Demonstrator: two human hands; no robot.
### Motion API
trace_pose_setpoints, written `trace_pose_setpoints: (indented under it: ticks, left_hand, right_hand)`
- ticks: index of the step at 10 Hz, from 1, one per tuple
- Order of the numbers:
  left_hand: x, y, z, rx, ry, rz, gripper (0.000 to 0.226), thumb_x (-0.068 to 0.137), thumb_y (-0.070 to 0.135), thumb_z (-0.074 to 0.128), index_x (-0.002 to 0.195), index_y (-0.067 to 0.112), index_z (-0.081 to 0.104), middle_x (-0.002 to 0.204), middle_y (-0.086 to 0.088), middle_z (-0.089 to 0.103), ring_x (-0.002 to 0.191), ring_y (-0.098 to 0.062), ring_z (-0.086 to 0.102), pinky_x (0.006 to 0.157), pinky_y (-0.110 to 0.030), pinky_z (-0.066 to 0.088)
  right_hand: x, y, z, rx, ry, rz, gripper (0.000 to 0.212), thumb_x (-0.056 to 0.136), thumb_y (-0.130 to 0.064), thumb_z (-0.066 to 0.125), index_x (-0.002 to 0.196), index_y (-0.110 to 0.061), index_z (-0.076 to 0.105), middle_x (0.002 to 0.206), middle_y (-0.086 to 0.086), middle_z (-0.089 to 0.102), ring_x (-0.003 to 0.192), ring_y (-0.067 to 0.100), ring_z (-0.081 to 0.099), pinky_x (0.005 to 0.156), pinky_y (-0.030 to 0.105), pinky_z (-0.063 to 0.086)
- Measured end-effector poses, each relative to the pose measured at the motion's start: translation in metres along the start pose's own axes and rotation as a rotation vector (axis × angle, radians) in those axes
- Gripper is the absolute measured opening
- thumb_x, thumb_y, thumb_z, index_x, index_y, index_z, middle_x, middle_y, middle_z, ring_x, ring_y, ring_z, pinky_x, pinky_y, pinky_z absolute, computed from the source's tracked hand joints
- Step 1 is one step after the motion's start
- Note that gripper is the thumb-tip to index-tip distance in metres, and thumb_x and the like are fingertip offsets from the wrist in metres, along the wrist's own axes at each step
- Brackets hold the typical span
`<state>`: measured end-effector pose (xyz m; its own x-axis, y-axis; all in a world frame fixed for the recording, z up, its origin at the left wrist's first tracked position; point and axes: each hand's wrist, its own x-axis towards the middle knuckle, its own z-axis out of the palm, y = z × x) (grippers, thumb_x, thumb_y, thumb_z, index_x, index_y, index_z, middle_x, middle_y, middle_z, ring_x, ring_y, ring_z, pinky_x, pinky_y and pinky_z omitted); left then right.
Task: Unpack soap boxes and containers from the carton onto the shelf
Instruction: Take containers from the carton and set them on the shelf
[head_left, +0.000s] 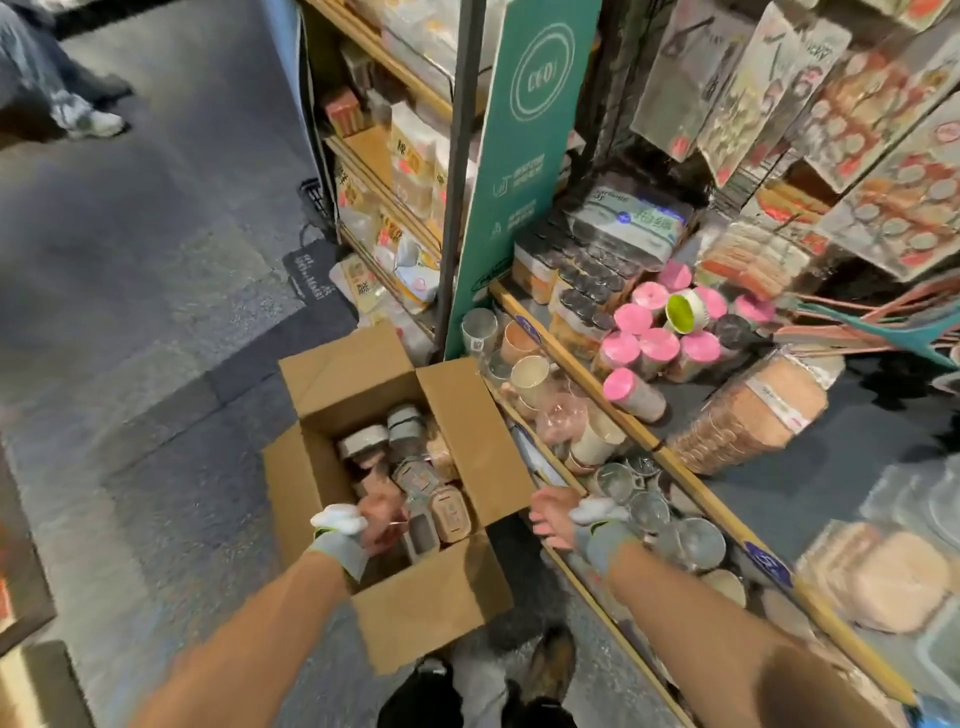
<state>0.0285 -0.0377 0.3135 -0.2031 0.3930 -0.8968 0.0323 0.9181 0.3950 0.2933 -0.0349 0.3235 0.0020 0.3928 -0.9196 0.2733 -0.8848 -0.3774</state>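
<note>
Carton (431, 608): brown corrugated, on the grey floor, all four flaps open, partly full.
- Far end of the carton: clear jars (363, 441) with pale grey lids, lying tilted, dark contents.
- Near end of the carton: soap boxes (449, 514), pinkish-beige, rectangular with rounded corners, a printed label on each lid, packed side by side. One beside them looks greyer. Frame is blurred and the print is unreadable.

Left hand (379, 519): down inside the carton at its near-left corner, fingers pointing into the soap boxes. Blur hides the fingertips, so I cannot tell whether it grips anything.
Right hand (550, 519): outside the carton, just past its right flap, fingers hanging loose with nothing in them.
Both wrists carry a grey wristband (337, 545) with a white lump on top.

Shelf (727, 519): right of the carton, wood front rail, dark deck.
- Above the carton's level: pink-lidded jars (654, 343), one green-lidded tub (685, 309) tipped on top of them.
- Lower tier right beside the carton: cups (530, 374) and clear tumblers (696, 540).

Green sign panel (519, 171) stands upright behind the carton's far-right corner. Another person's shoe (93, 122) is well beyond the carton, far left.
</note>
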Motion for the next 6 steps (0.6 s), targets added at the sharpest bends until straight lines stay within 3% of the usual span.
trace_pose_setpoints:
  ticks: [1, 2, 3, 4, 6]
  left_hand:
    - [0.022, 0.003, -0.005, 0.018, 0.013, -0.053, 0.019, 0.097, 0.016, 0.045, 0.080, 0.013, 0.053, 0.070, -0.004, 0.055, 0.058, -0.013, 0.052, 0.052, -0.020, 0.035]
    - [0.074, 0.000, -0.015, -0.011, 0.017, -0.092, 0.019, 0.097, 0.018, 0.047, 0.080, 0.015, 0.055, 0.066, 0.000, 0.059, 0.051, -0.009, 0.055, 0.051, -0.020, 0.034]
    - [0.116, -0.013, -0.025, -0.007, 0.041, -0.132, 0.022, 0.098, 0.015, 0.046, 0.078, 0.015, 0.055, 0.068, -0.002, 0.059, 0.052, -0.009, 0.055, 0.052, -0.021, 0.034]
    - [0.164, -0.029, -0.029, -0.013, 0.087, -0.198, 0.024, 0.097, 0.014, 0.046, 0.075, 0.016, 0.053, 0.070, -0.003, 0.058, 0.059, -0.013, 0.052, 0.055, -0.022, 0.034]
    - [0.242, -0.070, -0.019, -0.015, 0.106, -0.268, 0.023, 0.096, 0.012, 0.047, 0.074, 0.012, 0.055, 0.065, -0.004, 0.059, 0.058, -0.015, 0.051, 0.055, -0.023, 0.036]
  right_hand:
    - [0.027, -0.007, 0.008, 0.077, -0.186, 0.121, 0.039, 0.101, -0.026, 0.026, 0.066, -0.019, 0.042, 0.051, -0.003, 0.047, 0.043, 0.008, 0.045, 0.041, 0.020, 0.036]
    - [0.063, -0.021, 0.029, 0.082, -0.291, 0.207, 0.054, 0.100, -0.027, 0.020, 0.060, -0.015, 0.054, 0.044, -0.004, 0.048, 0.036, 0.008, 0.044, 0.035, 0.018, 0.032]
    - [0.088, -0.024, 0.061, -0.002, -0.132, 0.172, 0.031, 0.100, -0.016, 0.037, 0.125, -0.008, 0.053, 0.119, 0.021, 0.061, 0.097, 0.029, 0.062, 0.078, 0.031, 0.052]
    - [0.122, -0.022, 0.082, -0.111, -0.052, 0.135, 0.044, 0.099, -0.011, 0.042, 0.141, 0.001, 0.038, 0.107, 0.018, 0.060, 0.093, 0.029, 0.059, 0.075, 0.015, 0.050]
    - [0.185, -0.026, 0.096, -0.439, 0.162, -0.003, 0.042, 0.097, -0.025, 0.046, 0.138, -0.016, 0.042, 0.136, 0.008, 0.052, 0.119, 0.025, 0.053, 0.083, 0.023, 0.042]
